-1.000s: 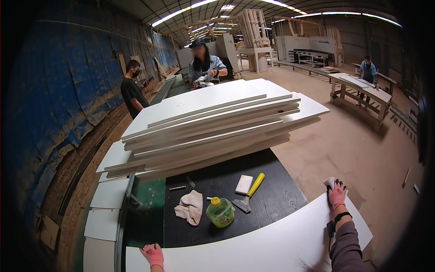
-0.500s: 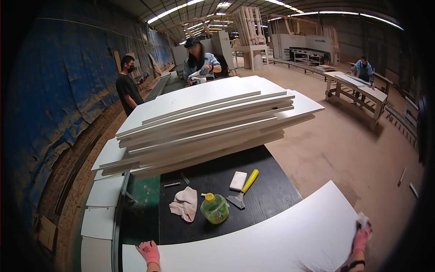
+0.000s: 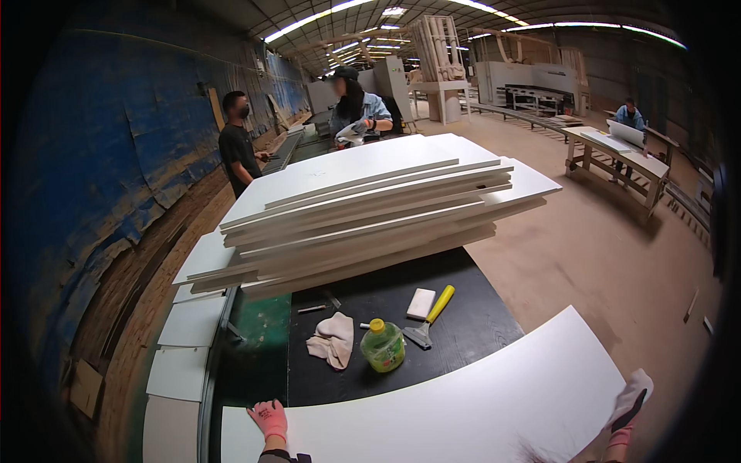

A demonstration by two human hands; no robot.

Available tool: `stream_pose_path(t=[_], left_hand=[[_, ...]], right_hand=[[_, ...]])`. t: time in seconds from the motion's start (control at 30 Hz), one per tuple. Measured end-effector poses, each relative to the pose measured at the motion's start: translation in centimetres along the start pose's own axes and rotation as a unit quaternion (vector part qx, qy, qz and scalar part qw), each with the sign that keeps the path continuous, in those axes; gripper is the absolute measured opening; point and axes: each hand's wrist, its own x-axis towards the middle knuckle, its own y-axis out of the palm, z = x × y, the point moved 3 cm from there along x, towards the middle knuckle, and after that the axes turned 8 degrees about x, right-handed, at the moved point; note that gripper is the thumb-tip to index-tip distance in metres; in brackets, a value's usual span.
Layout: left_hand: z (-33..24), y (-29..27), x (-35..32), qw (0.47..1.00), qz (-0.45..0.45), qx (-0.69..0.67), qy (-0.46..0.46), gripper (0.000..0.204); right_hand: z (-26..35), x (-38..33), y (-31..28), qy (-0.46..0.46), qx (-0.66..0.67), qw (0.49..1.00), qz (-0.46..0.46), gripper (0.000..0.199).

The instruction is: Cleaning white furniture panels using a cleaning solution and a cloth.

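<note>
Since a second ago the right hand (image 3: 629, 401) has slid from the far right corner of the white panel (image 3: 463, 401) down along its right edge, and it now sits at the near right end, fingers curled over a pale cloth pressed against the edge. Meanwhile the left hand (image 3: 268, 420), in a pink glove, has stayed flat and open on the panel's far left corner, pinning it rather than gripping it. That long panel lies across the near side of the black table (image 3: 463, 309). Judging by this, the right edge has just been wiped along its length. Beyond the panel rest a rag (image 3: 332, 339), a green bottle (image 3: 382, 346), a yellow-handled scraper (image 3: 431, 312) and a stack of white boards (image 3: 370, 204).
</note>
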Motion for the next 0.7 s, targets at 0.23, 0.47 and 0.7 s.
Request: stream_pose_path(t=[0.23,0.47,0.7], left_hand=[[0.5,-0.2,-0.1,1.000,-0.001,-0.009,-0.003,0.037],[0.1,-1.1,-0.2,1.000,0.001,-0.008,-0.006,0.037],[0.2,-0.8,-0.2,1.000,-0.008,-0.017,0.001,0.036]], right_hand=[[7.7,-1.9,11.0,-0.015,-0.095,0.994,0.050,0.047],[2.3,-2.7,10.5,-0.100,-0.207,0.973,-0.026,0.055],[-1.2,-2.3,10.4,-0.065,-0.028,0.994,-0.082,0.078]])
